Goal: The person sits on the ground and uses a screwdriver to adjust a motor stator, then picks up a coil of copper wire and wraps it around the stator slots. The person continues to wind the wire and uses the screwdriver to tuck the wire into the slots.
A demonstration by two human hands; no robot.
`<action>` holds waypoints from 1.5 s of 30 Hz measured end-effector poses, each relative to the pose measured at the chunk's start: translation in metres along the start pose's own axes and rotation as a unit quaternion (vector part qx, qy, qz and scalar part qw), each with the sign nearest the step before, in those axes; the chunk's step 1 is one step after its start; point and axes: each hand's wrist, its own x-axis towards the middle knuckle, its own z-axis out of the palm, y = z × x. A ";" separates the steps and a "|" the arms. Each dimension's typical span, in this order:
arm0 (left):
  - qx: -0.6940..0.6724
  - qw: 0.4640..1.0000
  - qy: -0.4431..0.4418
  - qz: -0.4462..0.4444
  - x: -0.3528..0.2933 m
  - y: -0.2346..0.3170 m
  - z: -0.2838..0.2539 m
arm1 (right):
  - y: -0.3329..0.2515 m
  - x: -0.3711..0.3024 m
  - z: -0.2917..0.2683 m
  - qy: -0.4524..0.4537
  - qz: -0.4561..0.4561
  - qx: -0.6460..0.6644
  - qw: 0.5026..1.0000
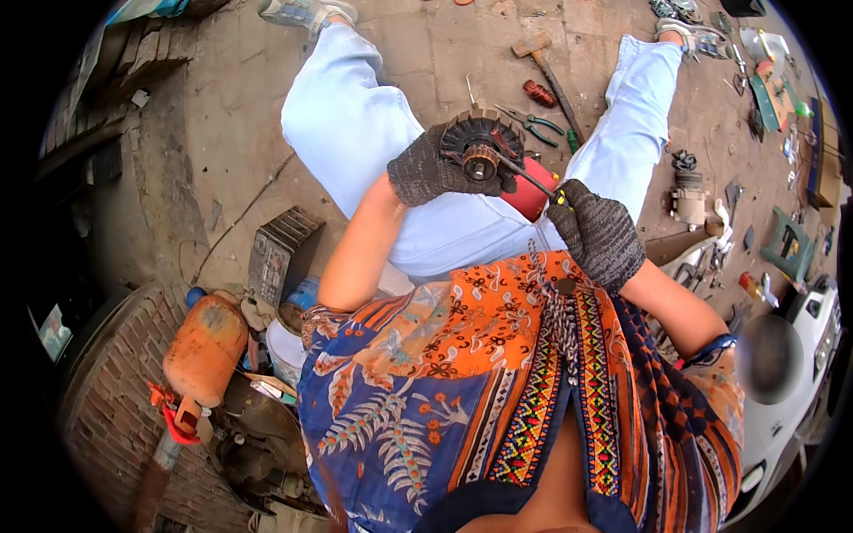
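My left hand [419, 167], in a dark knitted glove, is closed around a dark, finned rotor [484, 133] with a coppery ring and a shaft end facing me. The rotor is held above my lap, between my spread legs. My right hand [602, 233], gloved the same way, is closed on a screwdriver [528, 179]. Its thin metal shaft points left, and the tip reaches the rotor beside the coppery ring. Whether the tip touches is too small to tell. Most of the screwdriver's handle is hidden in the glove; a bit of yellow shows.
On the paved ground ahead lie a hammer [558, 84], green-handled pliers [535, 122] and a red-brown coil [539, 93]. A red surface [531, 191] shows under my hands. An orange gas cylinder [209, 342] stands at left. Metal parts and a white car bumper [782, 417] are at right.
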 end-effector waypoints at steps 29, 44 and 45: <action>0.173 0.984 -0.004 -0.040 0.030 0.000 0.013 | 0.015 0.023 -0.077 -0.115 -0.041 -0.141 0.982; 0.234 0.961 0.090 0.120 0.049 -0.023 0.009 | 0.005 0.079 0.003 0.190 0.040 0.216 0.957; 0.200 0.968 0.070 0.135 0.048 -0.031 0.007 | 0.007 0.083 0.006 0.198 0.052 0.238 0.950</action>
